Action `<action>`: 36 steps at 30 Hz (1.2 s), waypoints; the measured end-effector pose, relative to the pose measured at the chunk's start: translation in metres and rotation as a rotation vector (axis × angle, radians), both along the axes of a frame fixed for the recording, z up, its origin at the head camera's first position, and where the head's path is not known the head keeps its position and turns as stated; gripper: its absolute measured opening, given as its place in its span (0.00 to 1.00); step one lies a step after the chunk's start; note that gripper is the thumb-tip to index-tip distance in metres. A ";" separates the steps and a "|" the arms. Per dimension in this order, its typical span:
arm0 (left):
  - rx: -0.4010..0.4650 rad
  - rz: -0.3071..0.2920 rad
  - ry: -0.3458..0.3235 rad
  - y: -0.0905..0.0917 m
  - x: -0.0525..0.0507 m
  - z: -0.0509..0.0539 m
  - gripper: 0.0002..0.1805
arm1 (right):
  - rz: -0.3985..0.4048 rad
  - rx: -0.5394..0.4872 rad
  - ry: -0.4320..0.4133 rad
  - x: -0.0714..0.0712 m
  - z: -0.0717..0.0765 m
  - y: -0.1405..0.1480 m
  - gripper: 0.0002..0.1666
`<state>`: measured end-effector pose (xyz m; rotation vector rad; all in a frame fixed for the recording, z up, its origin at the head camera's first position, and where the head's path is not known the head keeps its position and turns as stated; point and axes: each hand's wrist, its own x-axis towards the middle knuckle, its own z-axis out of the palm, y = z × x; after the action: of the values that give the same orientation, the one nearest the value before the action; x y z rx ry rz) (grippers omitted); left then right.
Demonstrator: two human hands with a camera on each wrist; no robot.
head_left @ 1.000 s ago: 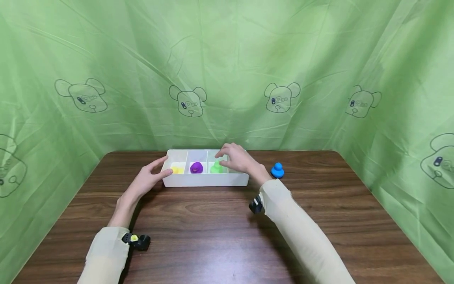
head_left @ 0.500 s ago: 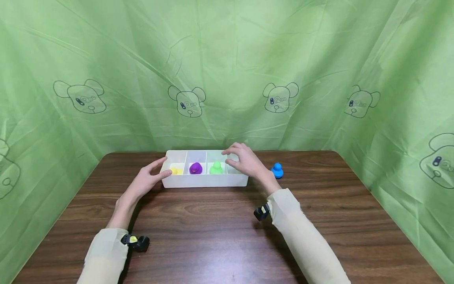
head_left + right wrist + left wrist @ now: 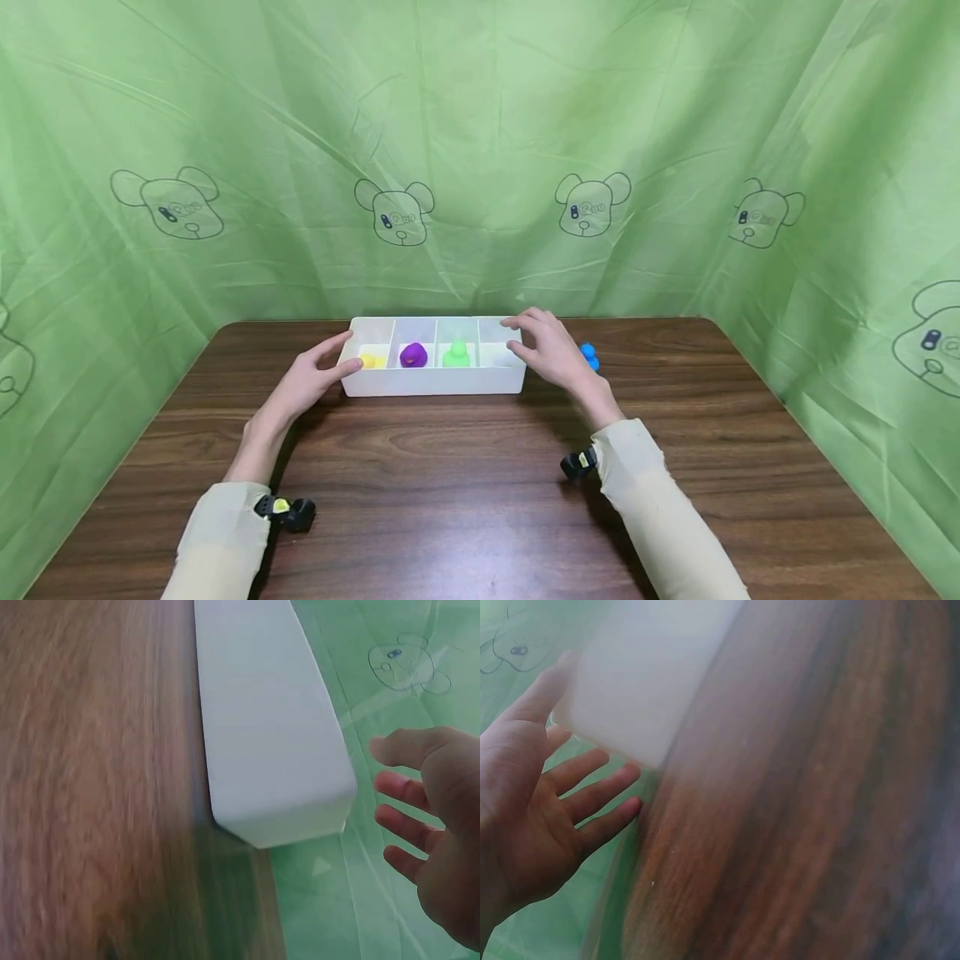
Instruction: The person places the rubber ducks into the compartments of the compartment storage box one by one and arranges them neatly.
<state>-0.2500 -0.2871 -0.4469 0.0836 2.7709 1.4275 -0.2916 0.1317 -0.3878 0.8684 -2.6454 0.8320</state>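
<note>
At the table's far edge, a white divided box (image 3: 433,382) holds three toy ducks in separate compartments: yellow (image 3: 372,361), purple (image 3: 413,355) and light green (image 3: 456,355). The rightmost compartment has no duck visible. My left hand (image 3: 315,377) rests against the box's left end, fingers extended and thumb at the front rim; the left wrist view shows those fingers fairly straight. My right hand (image 3: 551,350) hovers by the right end with relaxed, parted fingers and nothing between them. Behind that hand, a blue duck (image 3: 590,357) sits on the table, partly hidden.
The brown wooden table (image 3: 435,475) extends in front of the box. A green curtain (image 3: 480,250) with printed bear heads hangs behind and at both sides. Each wrist carries a small black camera.
My right hand has moved right, from above the light green duck to the box's right end, now partly covering the blue duck. My left hand stays in place.
</note>
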 end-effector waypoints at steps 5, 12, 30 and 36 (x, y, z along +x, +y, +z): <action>-0.002 0.002 -0.007 0.000 0.000 -0.001 0.45 | -0.032 -0.040 -0.023 0.002 -0.001 0.016 0.22; 0.019 -0.011 -0.004 0.003 0.005 0.011 0.43 | -0.086 -0.079 -0.043 0.002 -0.002 0.043 0.22; 0.026 -0.011 0.009 0.000 0.001 0.003 0.43 | -0.234 -0.185 -0.131 0.001 -0.021 0.086 0.23; 0.016 -0.017 0.006 0.000 0.000 0.003 0.44 | -0.259 -0.179 -0.168 0.000 -0.025 0.093 0.25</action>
<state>-0.2498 -0.2870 -0.4438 0.1113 2.7563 1.4484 -0.2913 0.2249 -0.4132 0.4170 -2.6922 1.0922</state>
